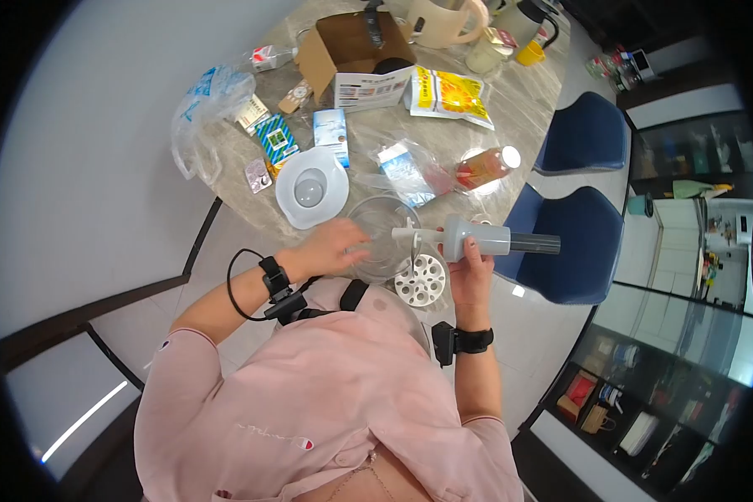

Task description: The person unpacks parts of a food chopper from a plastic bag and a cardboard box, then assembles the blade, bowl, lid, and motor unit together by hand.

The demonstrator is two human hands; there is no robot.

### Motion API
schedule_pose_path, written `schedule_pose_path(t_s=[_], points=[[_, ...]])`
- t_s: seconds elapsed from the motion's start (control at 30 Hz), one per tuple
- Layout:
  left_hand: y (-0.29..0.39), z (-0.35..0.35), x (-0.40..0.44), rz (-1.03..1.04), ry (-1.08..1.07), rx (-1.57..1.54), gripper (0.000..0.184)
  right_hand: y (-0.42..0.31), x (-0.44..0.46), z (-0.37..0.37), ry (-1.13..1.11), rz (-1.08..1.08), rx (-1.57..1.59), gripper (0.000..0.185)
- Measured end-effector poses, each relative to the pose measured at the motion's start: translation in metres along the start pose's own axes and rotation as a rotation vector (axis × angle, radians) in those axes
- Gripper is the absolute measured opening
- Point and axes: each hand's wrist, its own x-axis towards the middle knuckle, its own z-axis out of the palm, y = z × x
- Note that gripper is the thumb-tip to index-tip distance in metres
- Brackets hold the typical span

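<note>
My right hand [470, 268] is wrapped round a grey and white plastic device [477, 239], which lies sideways with its dark ribbed end to the right and a white blade-like piece at the left. My left hand [339, 245] is by the left side of a clear round bowl [375, 258], fingers slightly curled; whether they touch the rim is unclear. A white disc with round holes [420, 281] sits below the device, near the table's front edge. To the upper left of the bowl stands a white lidded dish [311, 187].
Around the marble table [523, 92] are an open cardboard box [361, 58], a yellow packet [452, 95], a bottle with a white cap [487, 167], a plastic bag [209, 117] and small boxes. Blue chairs [565, 243] stand at the right.
</note>
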Motion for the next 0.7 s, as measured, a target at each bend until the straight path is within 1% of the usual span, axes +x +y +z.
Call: schedule_pose_path(t_s=[0.03, 0.07, 0.1, 0.13, 0.2, 0.23, 0.3, 0.37, 0.4, 0.43, 0.5, 0.53, 0.63, 0.7], points=[[-0.004, -0.003, -0.006, -0.013, 0.011, 0.001, 0.025, 0.007, 0.003, 0.001, 0.017, -0.035, -0.059, 0.045], [-0.009, -0.006, -0.012, -0.12, 0.108, -0.054, 0.02, 0.013, 0.005, 0.002, 0.034, -0.071, -0.117, 0.045], [-0.01, -0.009, -0.016, -0.227, 0.206, -0.108, 0.016, 0.018, 0.006, 0.006, 0.024, -0.061, -0.122, 0.045], [-0.011, -0.01, -0.019, -0.238, 0.216, -0.107, 0.016, 0.022, 0.007, 0.01, -0.005, -0.104, -0.256, 0.044], [-0.009, -0.015, -0.025, -0.356, 0.26, -0.13, 0.015, 0.028, 0.008, 0.02, -0.065, -0.167, -0.465, 0.044], [-0.009, -0.014, -0.027, -0.363, 0.269, -0.129, 0.015, 0.033, 0.011, 0.021, -0.075, -0.161, -0.468, 0.044], [-0.007, -0.01, -0.028, -0.45, 0.292, -0.286, 0.016, 0.045, 0.016, 0.019, -0.129, -0.111, -0.569, 0.046], [-0.013, -0.003, -0.029, -0.433, 0.301, -0.285, 0.016, 0.057, 0.019, 0.022, -0.151, -0.095, -0.565, 0.049], [-0.015, 0.0, -0.03, -0.413, 0.301, -0.285, 0.016, 0.062, 0.02, 0.022, -0.165, -0.109, -0.616, 0.051], [-0.017, 0.001, -0.03, -0.418, 0.308, -0.286, 0.016, 0.065, 0.022, 0.022, -0.179, -0.124, -0.667, 0.053], [-0.022, 0.001, -0.031, -0.456, 0.256, -0.271, 0.016, 0.07, 0.026, 0.02, -0.183, -0.131, -0.675, 0.055], [-0.023, 0.0, -0.032, -0.462, 0.266, -0.272, 0.016, 0.072, 0.029, 0.019, -0.182, -0.143, -0.679, 0.056], [-0.024, -0.002, -0.033, -0.477, 0.249, -0.284, 0.016, 0.072, 0.032, 0.015, -0.21, -0.119, -0.733, 0.056], [-0.023, -0.003, -0.034, -0.421, 0.25, -0.232, 0.015, 0.068, 0.029, 0.017, -0.193, -0.109, -0.688, 0.055]])
